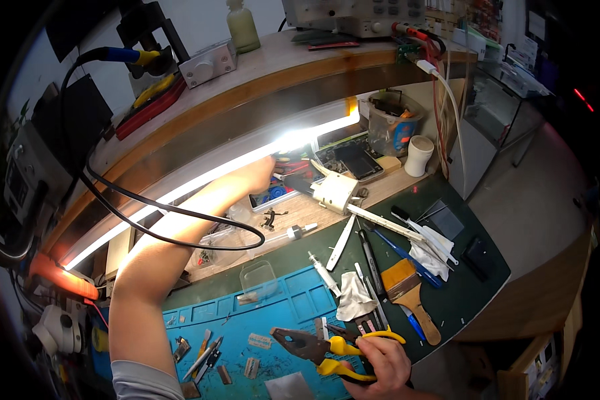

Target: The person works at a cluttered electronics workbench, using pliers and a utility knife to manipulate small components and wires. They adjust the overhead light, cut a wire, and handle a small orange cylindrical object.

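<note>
My left arm stretches far across the bench. My left hand (257, 175) is at a tray (283, 198) of small coloured parts and tools under the bright lamp; its fingers are largely hidden by glare and clutter, so I cannot tell what they touch. Near the front edge, my right hand (385, 365) is closed round a pair of pliers (301, 343) with yellow and black handles. The dark jaws point left over the blue repair mat (237, 340). Beside the same hand is a second, smaller dark-jawed tool with a yellow handle (390, 335); whether the hand grips it too is unclear.
Razor blades (260, 341) and tweezers lie on the mat. To the right are a wide brush (412, 300), a syringe (325, 273), crumpled tissue (355, 298) and screwdrivers. A black cable (173, 208) loops before my left arm. The lit shelf (260, 80) overhangs the back.
</note>
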A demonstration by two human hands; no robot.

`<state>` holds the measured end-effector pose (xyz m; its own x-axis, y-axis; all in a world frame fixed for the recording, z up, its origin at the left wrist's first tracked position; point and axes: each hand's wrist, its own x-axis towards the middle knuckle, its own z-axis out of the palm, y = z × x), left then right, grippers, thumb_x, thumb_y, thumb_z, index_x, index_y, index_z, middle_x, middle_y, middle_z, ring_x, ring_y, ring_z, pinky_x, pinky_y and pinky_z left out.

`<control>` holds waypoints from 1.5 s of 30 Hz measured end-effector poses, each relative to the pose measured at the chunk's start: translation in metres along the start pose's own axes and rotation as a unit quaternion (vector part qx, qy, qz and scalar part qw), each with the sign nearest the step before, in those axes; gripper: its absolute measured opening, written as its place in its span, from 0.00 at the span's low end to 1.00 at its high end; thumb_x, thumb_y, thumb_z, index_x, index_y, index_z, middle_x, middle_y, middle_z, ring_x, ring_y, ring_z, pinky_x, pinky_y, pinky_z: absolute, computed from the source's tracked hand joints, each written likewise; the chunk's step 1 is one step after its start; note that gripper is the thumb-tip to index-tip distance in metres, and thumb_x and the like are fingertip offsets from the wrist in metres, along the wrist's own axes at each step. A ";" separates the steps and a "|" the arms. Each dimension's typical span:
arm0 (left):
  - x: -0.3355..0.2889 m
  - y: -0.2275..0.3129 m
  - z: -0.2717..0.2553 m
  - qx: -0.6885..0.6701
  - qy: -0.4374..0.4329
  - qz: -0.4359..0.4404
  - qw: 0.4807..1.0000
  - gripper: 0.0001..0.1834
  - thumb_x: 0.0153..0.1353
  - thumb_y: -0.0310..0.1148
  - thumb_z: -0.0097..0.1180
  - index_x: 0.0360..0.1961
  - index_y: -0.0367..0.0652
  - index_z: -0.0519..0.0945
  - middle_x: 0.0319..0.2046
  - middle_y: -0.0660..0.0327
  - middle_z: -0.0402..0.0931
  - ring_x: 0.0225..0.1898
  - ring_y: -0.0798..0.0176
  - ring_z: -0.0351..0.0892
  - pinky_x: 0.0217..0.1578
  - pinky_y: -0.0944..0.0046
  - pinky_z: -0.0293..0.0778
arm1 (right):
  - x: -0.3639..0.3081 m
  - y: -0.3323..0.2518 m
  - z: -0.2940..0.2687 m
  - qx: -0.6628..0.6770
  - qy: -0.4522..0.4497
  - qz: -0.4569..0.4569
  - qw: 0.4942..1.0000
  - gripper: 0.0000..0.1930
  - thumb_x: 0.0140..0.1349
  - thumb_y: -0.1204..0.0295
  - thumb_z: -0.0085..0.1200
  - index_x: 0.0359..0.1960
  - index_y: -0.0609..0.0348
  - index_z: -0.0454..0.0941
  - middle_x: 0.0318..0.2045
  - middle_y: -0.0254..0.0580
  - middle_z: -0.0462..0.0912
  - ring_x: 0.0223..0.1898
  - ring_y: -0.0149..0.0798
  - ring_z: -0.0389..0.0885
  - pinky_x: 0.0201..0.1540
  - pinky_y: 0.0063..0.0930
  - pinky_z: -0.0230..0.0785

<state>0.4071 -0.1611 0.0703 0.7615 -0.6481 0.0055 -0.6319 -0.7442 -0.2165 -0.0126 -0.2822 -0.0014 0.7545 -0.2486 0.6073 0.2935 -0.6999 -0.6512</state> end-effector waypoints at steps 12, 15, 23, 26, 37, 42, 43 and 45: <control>-0.018 0.040 0.004 -0.138 0.086 0.261 0.952 0.23 0.51 0.38 0.71 0.47 0.41 0.82 0.45 0.51 0.82 0.52 0.46 0.80 0.57 0.52 0.72 | 0.001 -0.001 -0.003 0.009 -0.009 -0.008 1.000 0.21 0.53 0.67 0.73 0.48 0.62 0.84 0.41 0.43 0.83 0.39 0.41 0.85 0.41 0.33 0.81; -0.026 0.067 -0.010 -0.085 0.074 0.236 0.965 0.21 0.54 0.44 0.70 0.43 0.40 0.83 0.39 0.52 0.83 0.44 0.46 0.84 0.45 0.51 0.78 | 0.005 -0.004 -0.005 0.006 0.033 -0.043 0.999 0.29 0.50 0.67 0.74 0.54 0.66 0.81 0.45 0.50 0.82 0.44 0.52 0.84 0.48 0.42 0.78; -0.052 0.102 -0.015 -0.092 0.044 0.144 0.984 0.23 0.61 0.52 0.64 0.39 0.39 0.82 0.33 0.50 0.83 0.36 0.45 0.85 0.37 0.51 0.80 | 0.006 -0.006 -0.007 0.017 0.033 -0.033 0.999 0.31 0.48 0.66 0.75 0.55 0.64 0.81 0.45 0.50 0.82 0.44 0.53 0.83 0.48 0.42 0.78; -0.060 0.095 -0.009 -0.117 0.053 0.142 0.981 0.24 0.61 0.54 0.64 0.38 0.39 0.82 0.32 0.49 0.84 0.36 0.45 0.85 0.37 0.51 0.80 | 0.007 -0.007 -0.007 0.023 0.031 -0.037 0.999 0.32 0.48 0.66 0.75 0.55 0.65 0.80 0.45 0.50 0.82 0.44 0.53 0.83 0.48 0.43 0.78; 0.004 0.000 -0.001 -0.260 0.013 -0.006 0.966 0.15 0.63 0.36 0.61 0.50 0.44 0.83 0.45 0.52 0.85 0.48 0.48 0.84 0.50 0.51 0.79 | 0.008 -0.006 -0.006 0.018 0.011 -0.035 0.999 0.31 0.48 0.65 0.75 0.54 0.65 0.81 0.45 0.51 0.82 0.44 0.53 0.83 0.48 0.43 0.78; 0.016 0.017 -0.002 -0.214 -0.047 0.108 0.970 0.22 0.56 0.30 0.67 0.54 0.47 0.82 0.50 0.54 0.83 0.53 0.51 0.82 0.53 0.53 0.77 | 0.008 -0.006 -0.006 0.006 0.012 -0.032 0.999 0.30 0.50 0.64 0.74 0.54 0.66 0.81 0.46 0.51 0.82 0.45 0.53 0.83 0.49 0.42 0.78; 0.015 0.022 -0.004 -0.181 -0.034 0.126 0.975 0.22 0.56 0.30 0.67 0.54 0.47 0.82 0.50 0.54 0.83 0.53 0.51 0.82 0.54 0.53 0.77 | 0.009 -0.006 -0.006 0.002 0.012 -0.033 0.999 0.30 0.50 0.64 0.74 0.53 0.66 0.81 0.46 0.51 0.82 0.45 0.53 0.83 0.49 0.42 0.78; 0.017 0.023 -0.003 -0.159 -0.019 0.142 0.977 0.21 0.56 0.31 0.67 0.53 0.47 0.83 0.50 0.54 0.83 0.52 0.52 0.81 0.53 0.55 0.77 | 0.008 -0.006 -0.005 -0.005 0.010 -0.035 0.999 0.30 0.50 0.63 0.74 0.53 0.67 0.81 0.45 0.51 0.82 0.44 0.53 0.84 0.48 0.42 0.78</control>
<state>0.4056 -0.1894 0.0681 0.5506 -0.8334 -0.0478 -0.8263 -0.5523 0.1106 -0.0113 -0.2836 0.0101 0.7210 -0.2119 0.6597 0.3394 -0.7220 -0.6029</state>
